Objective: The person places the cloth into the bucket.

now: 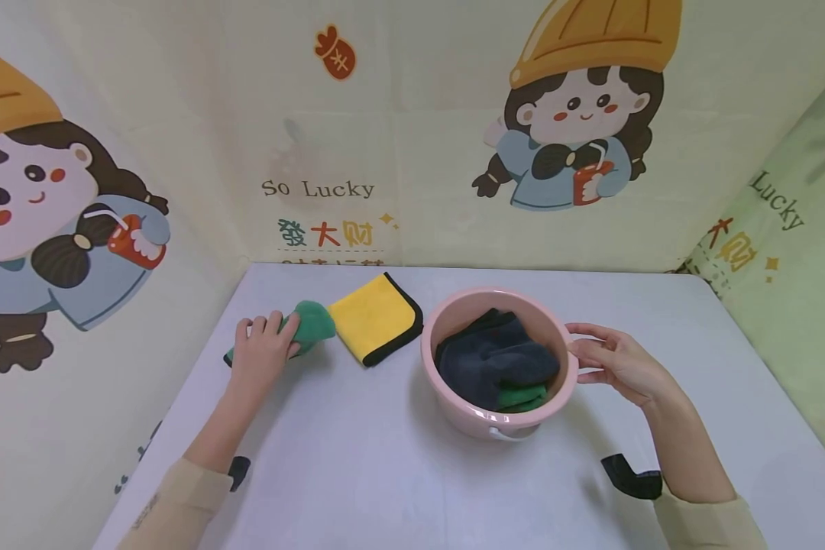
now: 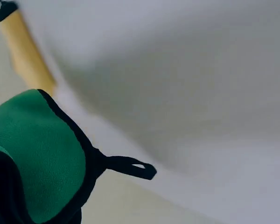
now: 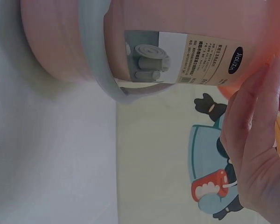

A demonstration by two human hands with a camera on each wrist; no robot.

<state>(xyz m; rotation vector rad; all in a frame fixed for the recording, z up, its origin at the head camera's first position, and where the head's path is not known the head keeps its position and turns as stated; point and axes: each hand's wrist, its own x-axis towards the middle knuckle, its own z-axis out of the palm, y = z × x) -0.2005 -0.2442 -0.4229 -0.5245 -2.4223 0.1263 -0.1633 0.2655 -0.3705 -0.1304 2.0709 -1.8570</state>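
My left hand [image 1: 263,347] grips a green cloth [image 1: 312,327] with dark edging, close over the left of the table. In the left wrist view the green cloth [image 2: 46,154] shows its black border and a hanging loop. My right hand [image 1: 619,359] touches the right side of a pink bucket [image 1: 464,418], with fingers extended to the rim. Dark blue cloth [image 1: 495,359] fills much of the bucket, with some green cloth [image 1: 522,397] beneath it. In the right wrist view the fingertips of my right hand [image 3: 259,121] meet the bucket wall near its rim.
A folded yellow cloth [image 1: 374,317] with black edging lies between my left hand and the bucket. The bucket's pale handle [image 1: 512,435] hangs at its front. A printed curtain [image 1: 440,153] stands behind the white table [image 1: 357,473].
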